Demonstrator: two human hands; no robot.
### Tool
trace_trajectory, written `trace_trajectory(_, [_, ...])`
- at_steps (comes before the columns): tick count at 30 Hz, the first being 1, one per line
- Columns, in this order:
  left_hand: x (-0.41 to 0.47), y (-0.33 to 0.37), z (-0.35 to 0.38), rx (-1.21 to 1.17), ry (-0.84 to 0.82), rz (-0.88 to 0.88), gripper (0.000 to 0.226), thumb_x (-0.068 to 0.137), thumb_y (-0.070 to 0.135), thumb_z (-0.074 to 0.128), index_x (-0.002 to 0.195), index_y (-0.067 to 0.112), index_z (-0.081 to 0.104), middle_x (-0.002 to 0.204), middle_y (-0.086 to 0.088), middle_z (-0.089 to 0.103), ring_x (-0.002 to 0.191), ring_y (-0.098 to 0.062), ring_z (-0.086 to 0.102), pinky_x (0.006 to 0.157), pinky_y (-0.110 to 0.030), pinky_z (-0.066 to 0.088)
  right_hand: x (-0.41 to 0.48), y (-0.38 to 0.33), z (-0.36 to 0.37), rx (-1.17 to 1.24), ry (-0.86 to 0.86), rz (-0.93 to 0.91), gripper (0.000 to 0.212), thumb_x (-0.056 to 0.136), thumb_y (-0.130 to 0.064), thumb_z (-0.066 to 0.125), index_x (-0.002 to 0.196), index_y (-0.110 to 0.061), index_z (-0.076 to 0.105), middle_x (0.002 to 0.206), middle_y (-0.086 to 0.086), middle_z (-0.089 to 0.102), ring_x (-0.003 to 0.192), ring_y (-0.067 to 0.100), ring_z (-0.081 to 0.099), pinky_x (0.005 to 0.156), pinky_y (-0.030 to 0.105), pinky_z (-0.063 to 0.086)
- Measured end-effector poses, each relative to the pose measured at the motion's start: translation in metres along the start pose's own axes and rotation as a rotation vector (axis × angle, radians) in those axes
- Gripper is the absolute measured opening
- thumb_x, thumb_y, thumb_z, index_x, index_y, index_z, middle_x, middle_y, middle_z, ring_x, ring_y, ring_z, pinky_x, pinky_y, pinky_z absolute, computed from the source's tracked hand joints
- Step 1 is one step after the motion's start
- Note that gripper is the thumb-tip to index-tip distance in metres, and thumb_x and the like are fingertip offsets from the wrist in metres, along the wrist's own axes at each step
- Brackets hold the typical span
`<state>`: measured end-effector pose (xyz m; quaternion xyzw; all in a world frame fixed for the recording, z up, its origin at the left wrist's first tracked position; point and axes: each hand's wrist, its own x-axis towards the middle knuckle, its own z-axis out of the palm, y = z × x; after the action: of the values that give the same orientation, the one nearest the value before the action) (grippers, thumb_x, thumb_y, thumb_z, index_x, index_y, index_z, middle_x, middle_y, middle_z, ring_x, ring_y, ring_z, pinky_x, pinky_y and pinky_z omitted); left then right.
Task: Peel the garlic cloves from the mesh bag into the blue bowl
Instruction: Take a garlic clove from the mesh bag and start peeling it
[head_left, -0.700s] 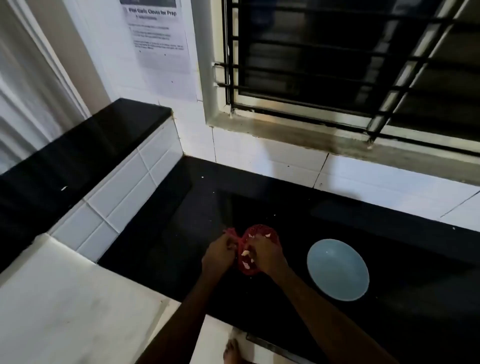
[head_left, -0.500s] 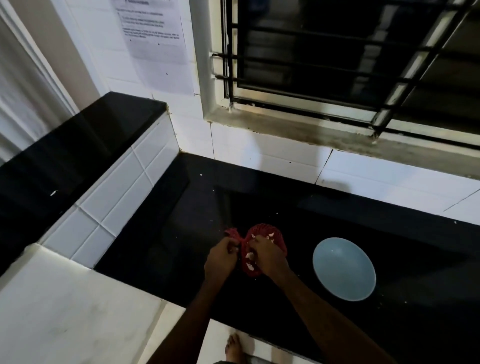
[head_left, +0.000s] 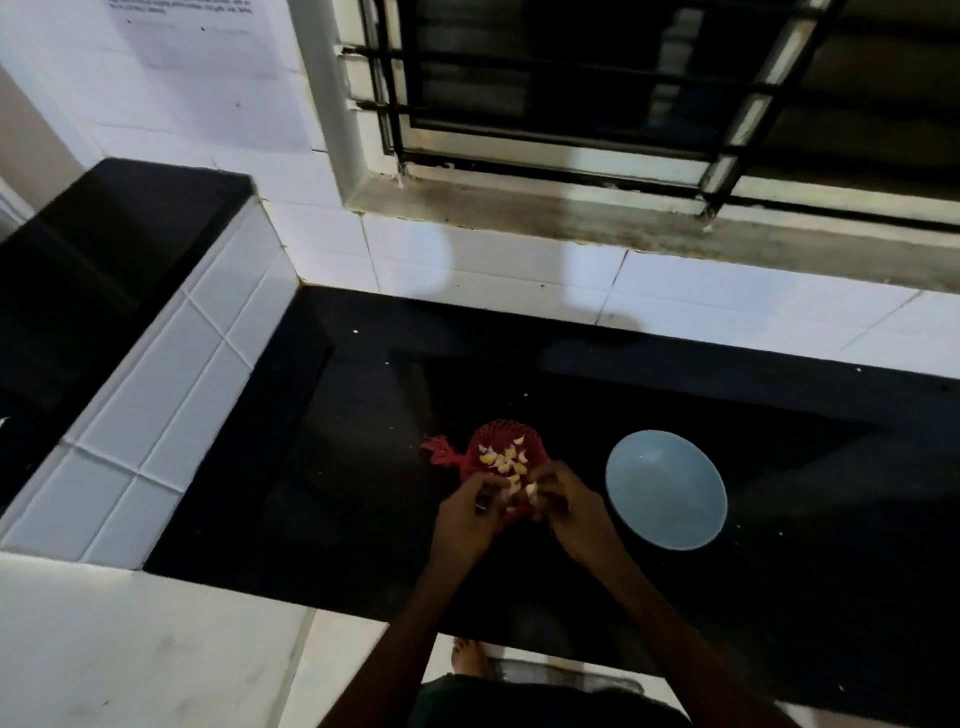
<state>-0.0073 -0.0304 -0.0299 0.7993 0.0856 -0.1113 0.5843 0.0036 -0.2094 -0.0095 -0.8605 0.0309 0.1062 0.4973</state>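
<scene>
Head view, looking down. Table (head_left: 363, 519): black top, white tiled wall along its back edge, raised tiled ledge on its left. Bowl (head_left: 666, 489): blue, right of centre, near the front edge, just beside the right hand; looks empty, no cloves seen in it. Bag (head_left: 501, 457): red mesh, mid-table, left of the bowl and close to it, its tied tail pointing left. Cloves (head_left: 506, 462): pale pieces showing through the mesh; count not readable.

Left hand (head_left: 467, 517) and right hand (head_left: 571, 512): both at the bag's front side, fingers (head_left: 488, 488) curled and pinching at mesh or a clove. Which one, cannot tell; blurred.

Progress, judged: early. Nothing peeled into the bowl; all cloves seem to be inside the bag. Left to do: open or tear the mesh, extract, peel, drop in the bowl.

Versus the earlier frame: hands were at the tail and neck on the bag's left; now both sit at its front. Bag and bowl look unmoved on the table.
</scene>
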Motion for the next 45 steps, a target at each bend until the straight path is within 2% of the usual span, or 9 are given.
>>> trace_trajectory(4, [-0.014, 0.012, 0.039, -0.060, -0.147, 0.055, 0.020, 0.096, 0.016, 0.070, 0.114, 0.021, 0.075, 0.104, 0.006, 0.077, 0.081, -0.005, 0.073, 0.070, -0.019, 0.056, -0.035, 0.022, -0.029, 0.041, 0.052, -0.023, 0.016, 0.091, -0.007, 0.072, 0.102, -0.017, 0.065, 0.093, -0.012, 0.074, 0.089, 0.003, 0.070, 0.080, 0.017, 0.052])
trace_trajectory(7, [-0.025, 0.021, 0.064, -0.050, -0.207, 0.054, 0.021, 0.095, 0.016, 0.071, 0.115, 0.019, 0.077, 0.097, 0.008, 0.078, 0.070, -0.003, 0.072, 0.068, -0.017, 0.055, -0.053, 0.038, -0.049, 0.050, 0.086, -0.035, 0.021, 0.086, -0.007, 0.077, 0.100, -0.022, 0.070, 0.100, -0.010, 0.074, 0.099, 0.004, 0.069, 0.091, 0.025, 0.053])
trace_trajectory(10, [-0.035, 0.027, 0.086, -0.103, -0.221, -0.024, 0.018, 0.094, 0.018, 0.073, 0.110, 0.019, 0.080, 0.092, 0.004, 0.080, 0.069, -0.014, 0.075, 0.066, -0.022, 0.056, -0.064, 0.052, -0.065, 0.029, 0.115, -0.056, 0.027, 0.082, -0.007, 0.079, 0.093, -0.030, 0.070, 0.096, -0.011, 0.073, 0.095, 0.007, 0.069, 0.088, 0.031, 0.055])
trace_trajectory(14, [-0.050, 0.041, 0.108, -0.122, -0.184, -0.096, 0.015, 0.091, 0.021, 0.075, 0.104, 0.017, 0.081, 0.087, 0.000, 0.080, 0.074, -0.020, 0.077, 0.065, -0.023, 0.056, -0.076, 0.060, -0.082, 0.025, 0.183, -0.141, 0.029, 0.082, -0.021, 0.075, 0.090, -0.048, 0.066, 0.097, -0.017, 0.070, 0.096, 0.002, 0.068, 0.087, 0.022, 0.053])
trace_trajectory(18, [-0.067, 0.056, 0.128, -0.246, -0.162, -0.218, 0.017, 0.089, 0.017, 0.077, 0.105, 0.012, 0.080, 0.090, -0.006, 0.080, 0.083, -0.024, 0.078, 0.065, -0.025, 0.057, -0.084, 0.081, -0.095, 0.035, 0.163, -0.130, 0.031, 0.084, 0.001, 0.073, 0.088, -0.029, 0.069, 0.091, -0.014, 0.073, 0.092, 0.003, 0.070, 0.084, 0.031, 0.057])
trace_trajectory(25, [-0.094, 0.066, 0.165, -0.350, -0.078, -0.306, 0.013, 0.089, 0.014, 0.075, 0.101, 0.011, 0.080, 0.093, -0.011, 0.080, 0.083, -0.024, 0.077, 0.067, -0.024, 0.057, -0.091, 0.107, -0.125, 0.060, 0.059, -0.200, 0.027, 0.082, 0.008, 0.066, 0.089, -0.018, 0.070, 0.089, -0.014, 0.071, 0.088, -0.001, 0.068, 0.079, 0.015, 0.052])
trace_trajectory(32, [-0.102, 0.064, 0.181, -0.025, -0.078, -0.094, 0.005, 0.100, 0.018, 0.064, 0.101, 0.015, 0.068, 0.091, -0.004, 0.074, 0.078, -0.016, 0.073, 0.065, -0.025, 0.056, -0.085, 0.117, -0.137, 0.167, -0.120, -0.217, 0.019, 0.086, -0.002, 0.072, 0.093, -0.018, 0.067, 0.090, -0.008, 0.071, 0.091, 0.006, 0.070, 0.082, 0.024, 0.055])
trace_trajectory(37, [-0.091, 0.059, 0.180, 0.259, -0.209, 0.030, 0.015, 0.107, 0.023, 0.047, 0.095, 0.019, 0.055, 0.089, -0.002, 0.065, 0.073, -0.006, 0.058, 0.063, -0.017, 0.042, -0.083, 0.119, -0.133, 0.157, -0.143, -0.294, 0.011, 0.091, -0.008, 0.071, 0.095, -0.015, 0.062, 0.093, -0.007, 0.068, 0.092, 0.005, 0.067, 0.079, 0.018, 0.050])
trace_trajectory(45, [-0.077, 0.045, 0.156, 0.147, -0.177, -0.066, 0.032, 0.109, 0.027, 0.040, 0.089, 0.007, 0.055, 0.079, -0.002, 0.060, 0.064, -0.001, 0.049, 0.062, -0.021, 0.039, -0.072, 0.101, -0.098, 0.133, -0.049, -0.251, 0.013, 0.091, -0.020, 0.071, 0.084, -0.015, 0.061, 0.087, -0.006, 0.067, 0.087, 0.011, 0.066, 0.078, 0.030, 0.053])
